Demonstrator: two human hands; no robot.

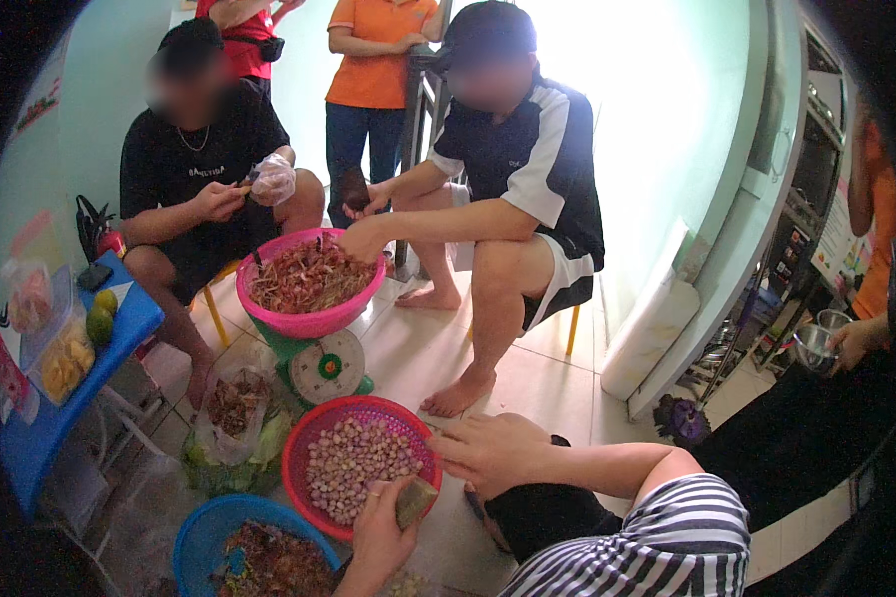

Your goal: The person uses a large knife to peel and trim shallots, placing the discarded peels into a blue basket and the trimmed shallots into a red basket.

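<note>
Peeled shallots (355,466) lie in a red plastic colander (290,455) on the tiled floor before me. My left hand (383,526) is above its near edge, gripping a dull greenish-brown piece (417,501) whose kind I cannot make out. At the colander's right rim is my right hand (496,455), fingers pointing left over the edge; its palm side is hidden. Below and to the left, a blue plastic basin (194,526) contains reddish-brown skins or shallots, with small yellow bits among them. Some pale pieces (411,582) show under my left forearm.
A pink basin (310,324) of unpeeled shallots rests on a green dial scale (328,366). Two seated people face it, one reaching in. A clear bag of skins (235,407) lies beside the scale. A blue table (52,433) stands left; a person at right holds metal bowls (817,347).
</note>
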